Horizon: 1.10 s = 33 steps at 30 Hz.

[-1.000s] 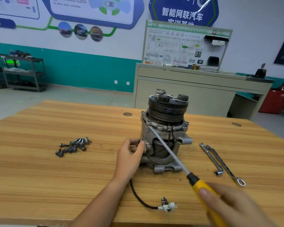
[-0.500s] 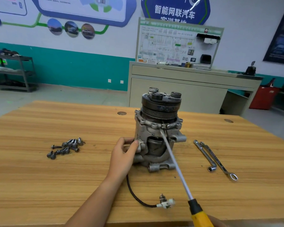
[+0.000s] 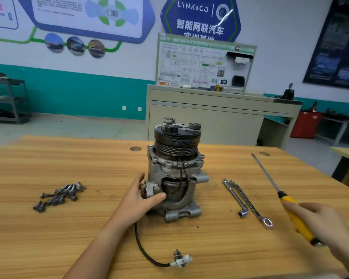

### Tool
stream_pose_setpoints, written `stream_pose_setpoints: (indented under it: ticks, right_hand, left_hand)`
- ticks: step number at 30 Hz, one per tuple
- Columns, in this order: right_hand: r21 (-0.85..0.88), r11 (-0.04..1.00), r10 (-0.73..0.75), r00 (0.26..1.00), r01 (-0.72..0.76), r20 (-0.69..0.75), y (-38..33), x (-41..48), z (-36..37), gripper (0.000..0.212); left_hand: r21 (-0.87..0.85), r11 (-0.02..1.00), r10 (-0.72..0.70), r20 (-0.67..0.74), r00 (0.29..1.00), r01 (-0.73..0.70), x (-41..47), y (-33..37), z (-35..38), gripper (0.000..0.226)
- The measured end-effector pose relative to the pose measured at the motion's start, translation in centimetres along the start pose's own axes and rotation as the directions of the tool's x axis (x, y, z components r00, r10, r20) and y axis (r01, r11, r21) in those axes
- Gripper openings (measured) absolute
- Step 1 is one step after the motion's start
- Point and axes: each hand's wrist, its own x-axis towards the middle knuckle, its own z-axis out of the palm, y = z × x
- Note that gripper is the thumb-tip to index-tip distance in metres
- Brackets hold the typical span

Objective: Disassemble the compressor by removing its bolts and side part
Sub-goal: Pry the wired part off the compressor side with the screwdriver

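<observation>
Bolts: loose pile on the wooden surface, left of centre, same spot as before. Left hand: grips the compressor's lower left side, thumb now laid across the front of the body and fingers round a mounting lug; half a second ago the thumb sat higher, on the lug. Compressor: upright at mid-frame on the surface, pulley end up, unmoved. Its black cable with white connector trails toward the bottom edge of the frame. L-shaped socket wrench and ring spanner: flat on the surface right of the compressor, side by side and touching at the far ends, as before. Screwdriver: its tip was at the compressor's upper flange; now it is pulled well clear to the right, past the wrenches, shaft pointing up-left. Right hand: lower right of the frame, fingers curled round the yellow handle.

Writing: blue wall sign, top centre, reads "LYNK&CO", with "智能网联汽车" below. Smaller print is illegible.
</observation>
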Motion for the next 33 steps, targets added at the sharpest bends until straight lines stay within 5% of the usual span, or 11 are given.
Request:
stream_pose_setpoints:
  ticks: [3,14,16,18,21,24,28,31,33]
  right_hand:
    - [-0.224,0.974,-0.023,0.997,0.039,0.077,-0.5,1.8,1.7,0.045]
    - [-0.495,0.868,0.026,0.992,0.038,0.123,0.2,4.7,3.6,0.044]
    - [-0.334,0.933,-0.129,0.991,0.133,0.034,-0.8,5.1,4.2,0.053]
    - [0.022,0.958,-0.285,0.958,0.286,-0.033,-3.2,4.5,4.9,0.042]
    - [0.452,0.825,-0.413,0.907,0.339,0.075,-8.3,2.4,5.9,0.036]
    - [0.499,0.737,-0.606,0.772,0.456,0.191,-12.5,1.1,6.6,0.082]
    - [0.516,0.673,-0.73,0.588,0.529,0.349,-15.6,1.3,7.5,0.079]
    - [0.511,0.674,-0.733,0.569,0.533,0.373,-16.3,1.7,8.5,0.091]
    - [0.54,0.665,-0.734,0.585,0.515,0.345,-16.3,2.0,9.3,0.092]
  left_hand:
    - [0.007,0.998,0.067,0.116,0.991,-0.068,0.7,-0.3,0.1,0.075]
    - [0.007,0.982,0.19,-0.02,0.982,-0.19,1.0,-0.7,0.9,0.068]
    - [0.009,0.983,0.184,-0.016,0.983,-0.184,0.9,-0.6,1.3,0.067]
    - [0.009,0.984,0.178,-0.013,0.984,-0.178,1.2,-0.5,1.7,0.069]
    - [0.025,0.978,0.207,0.028,0.978,-0.208,1.6,-0.1,2.5,0.072]
    - [0.111,0.971,0.196,0.121,0.973,-0.21,2.1,0.8,2.9,0.066]
    - [0.229,0.958,0.072,0.392,0.917,-0.173,3.5,3.5,-1.7,0.085]
    - [0.147,0.972,0.157,0.163,0.974,-0.181,5.5,6.4,-3.8,0.108]
    - [0.154,0.958,0.208,0.203,0.957,-0.241,6.5,8.4,-1.9,0.103]
